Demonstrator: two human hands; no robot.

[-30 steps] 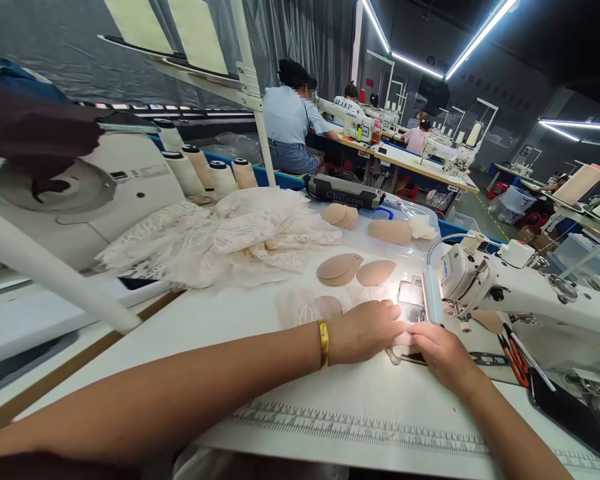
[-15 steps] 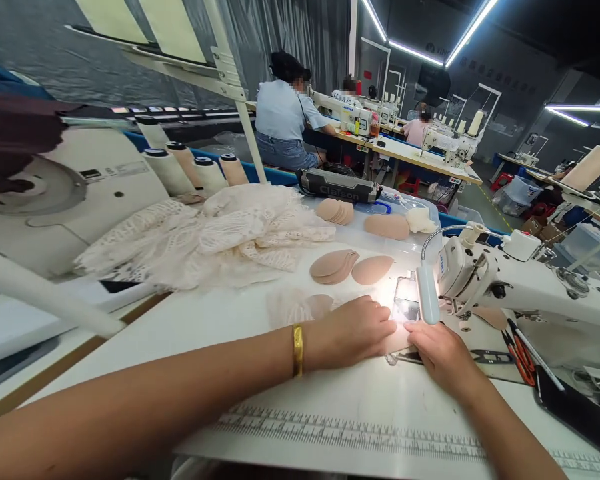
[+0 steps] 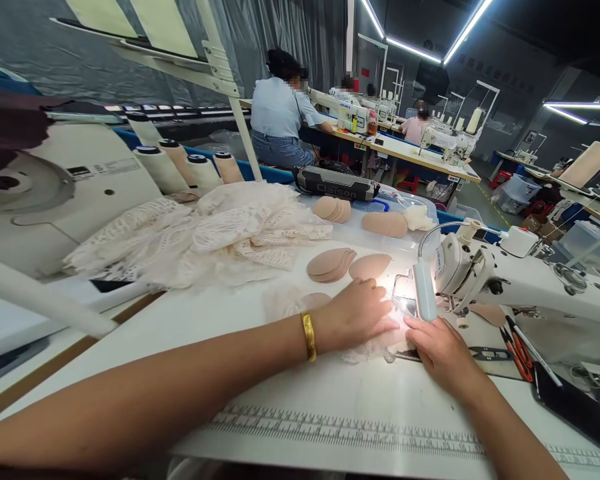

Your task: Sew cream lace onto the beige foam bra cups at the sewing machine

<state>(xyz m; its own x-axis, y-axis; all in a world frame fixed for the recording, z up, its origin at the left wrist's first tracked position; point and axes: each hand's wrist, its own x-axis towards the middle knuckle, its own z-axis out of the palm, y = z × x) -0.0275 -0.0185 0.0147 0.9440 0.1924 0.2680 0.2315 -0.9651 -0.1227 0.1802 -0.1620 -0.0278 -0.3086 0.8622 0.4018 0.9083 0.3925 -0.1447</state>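
Note:
My left hand (image 3: 356, 313), with a gold bangle (image 3: 309, 336) on the wrist, lies flat on a small piece of pale lace fabric (image 3: 373, 347) by the needle of a white sewing machine (image 3: 500, 283). My right hand (image 3: 443, 350) presses the same piece from the right, fingers together and flat. The machine's lamp (image 3: 424, 290) lights the spot brightly. Just beyond my left hand lie beige foam cups (image 3: 347, 265).
A heap of cream lace (image 3: 215, 233) covers the table's left middle, with thread cones (image 3: 190, 167) behind it. More beige cups (image 3: 384, 223) lie farther back. Red-handled scissors (image 3: 517, 347) and a dark phone (image 3: 575, 410) sit at right. Other people sew at distant tables.
My left hand has slid forward toward the needle and more of the lace piece shows under and behind it. The view shifted slightly left.

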